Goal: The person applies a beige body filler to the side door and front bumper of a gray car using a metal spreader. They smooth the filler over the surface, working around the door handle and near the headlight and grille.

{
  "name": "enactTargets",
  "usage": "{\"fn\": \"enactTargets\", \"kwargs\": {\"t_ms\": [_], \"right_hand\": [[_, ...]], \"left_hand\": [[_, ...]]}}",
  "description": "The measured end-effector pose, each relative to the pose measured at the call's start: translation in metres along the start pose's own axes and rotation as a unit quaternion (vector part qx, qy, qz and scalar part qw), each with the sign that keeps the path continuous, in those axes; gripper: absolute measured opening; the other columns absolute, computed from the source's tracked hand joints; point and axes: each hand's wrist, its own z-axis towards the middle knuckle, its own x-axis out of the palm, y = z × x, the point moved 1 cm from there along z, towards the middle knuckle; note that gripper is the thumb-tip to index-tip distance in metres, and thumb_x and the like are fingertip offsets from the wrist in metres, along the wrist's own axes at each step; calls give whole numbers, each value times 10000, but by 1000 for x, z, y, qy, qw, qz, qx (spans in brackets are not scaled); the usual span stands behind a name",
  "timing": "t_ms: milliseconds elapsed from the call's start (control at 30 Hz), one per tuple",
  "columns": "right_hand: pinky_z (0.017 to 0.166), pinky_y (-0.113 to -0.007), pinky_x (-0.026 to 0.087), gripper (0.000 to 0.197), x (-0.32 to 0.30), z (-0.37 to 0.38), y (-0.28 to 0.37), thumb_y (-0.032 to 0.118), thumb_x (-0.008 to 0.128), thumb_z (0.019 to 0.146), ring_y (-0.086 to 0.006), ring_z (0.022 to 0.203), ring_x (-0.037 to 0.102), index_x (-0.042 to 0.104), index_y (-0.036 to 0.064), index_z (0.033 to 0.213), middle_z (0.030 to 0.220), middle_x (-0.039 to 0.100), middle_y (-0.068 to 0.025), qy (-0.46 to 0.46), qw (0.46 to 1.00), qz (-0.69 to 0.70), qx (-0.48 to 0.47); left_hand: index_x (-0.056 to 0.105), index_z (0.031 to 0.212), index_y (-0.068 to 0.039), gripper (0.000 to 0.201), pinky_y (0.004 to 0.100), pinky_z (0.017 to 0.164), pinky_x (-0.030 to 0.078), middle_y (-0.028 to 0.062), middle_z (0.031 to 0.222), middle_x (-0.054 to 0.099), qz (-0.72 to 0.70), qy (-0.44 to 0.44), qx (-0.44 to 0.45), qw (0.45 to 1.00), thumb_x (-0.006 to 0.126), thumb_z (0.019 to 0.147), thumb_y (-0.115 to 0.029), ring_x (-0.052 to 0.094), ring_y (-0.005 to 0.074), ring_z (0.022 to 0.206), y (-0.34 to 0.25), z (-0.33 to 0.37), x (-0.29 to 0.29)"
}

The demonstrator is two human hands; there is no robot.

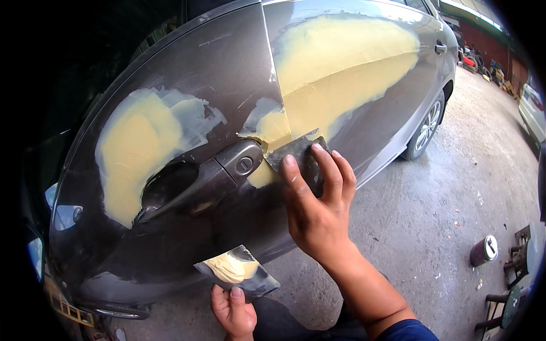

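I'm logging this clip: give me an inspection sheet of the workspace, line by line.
Surface: dark car door, with pale yellow paste around part of the handle recess; a larger patch covers the next door.
Job's things: dark spreader at the panel beside the door handle; flat plate bearing a paste dollop.
Clutter: can and dark green stool at right.
Hands: right hand holds the spreader; left hand holds the plate.
Cables: nothing seen.
Surroundings: concrete ground, white vehicle.

floor [398, 221] — grey, gritty concrete | wall [486, 35] — red, upper right | stool [512, 307] lower right | bright daylight
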Motion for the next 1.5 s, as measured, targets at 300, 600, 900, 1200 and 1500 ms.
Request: {"fn": "enactTargets", "kwargs": {"t_ms": [300, 600, 900, 1200, 1500], "right_hand": [[961, -472, 314, 506, -6, -15, -2, 79, 651, 729, -404, 1185, 400, 610, 187, 1222, 1324, 461, -140, 53, 999, 1, 10], [973, -466, 311, 491, -22, -17, -2, 84, 620, 725, -373, 1221, 388, 632, 202, 1201, 1334, 475, -107, 64, 997, -23, -29], [994, -447, 326, 499, -17, -2, 2, 41, 659, 694, -377, 1221, 393, 651, 208, 1163, 1323, 468, -114, 54, 996, -35, -64], [993, -454, 328, 503, -4, -8, 5, 28, 657, 687, -379, 1241, 366, 653, 208, 1157, 1329, 453, -114, 49, 997, -21, -54], [965, -464, 302, 470, -11, -27, -2, 88, 601, 744, -372, 1210, 389, 632, 198, 1201, 1351, 461, -110, 63, 998, -5, -14]], "left_hand": [[407, 1332, 68, 432, 376, 1036, 367, 180, 1300, 521, 3, 35, 11, 999, 477, 923, -51, 513, 261, 1190, 1, 5, -1], [470, 1230, 93, 380, 341, 987, 396, 177, 1206, 568, -8, -14, -8, 1000, 531, 904, -93, 549, 227, 1115, -5, 7, 10], [417, 1321, 63, 416, 364, 1026, 374, 176, 1285, 530, -17, 34, 8, 999, 464, 919, -33, 522, 246, 1172, 0, 5, 5], [461, 1235, 95, 389, 354, 998, 391, 180, 1206, 567, -7, -18, -14, 1000, 534, 904, -94, 548, 231, 1117, -2, 5, 11], [457, 1246, 96, 403, 356, 1005, 386, 182, 1215, 564, 0, -20, -13, 1000, 536, 901, -96, 543, 235, 1129, -2, 4, 9]]}}
